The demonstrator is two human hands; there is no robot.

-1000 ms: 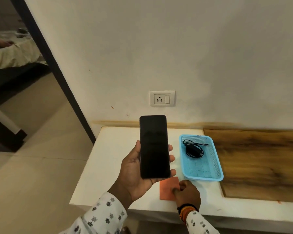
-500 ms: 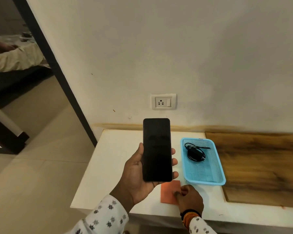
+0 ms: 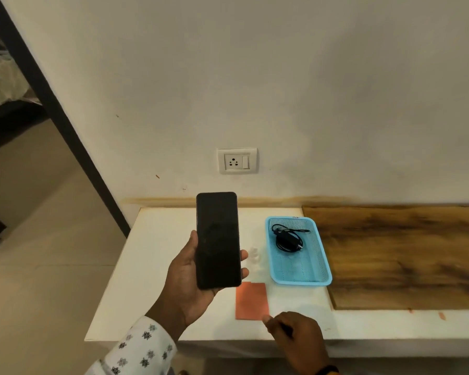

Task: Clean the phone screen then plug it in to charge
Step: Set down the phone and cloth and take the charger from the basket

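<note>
My left hand holds a black phone upright above the white table, its dark screen facing me. An orange cloth lies flat on the table just right of the phone. My right hand rests at the table's front edge, fingertips touching the cloth's near right corner, nothing lifted. A black charger with coiled cable lies in a light blue basket. A white wall socket with a switch sits on the wall above the table.
A brown wooden board covers the table's right part, next to the basket. A dark door frame runs down the left, with tiled floor beyond the table's left edge.
My right hand has slid back from on top of the cloth to its near right corner, so more of the cloth shows. The phone stays held upright in my left hand.
</note>
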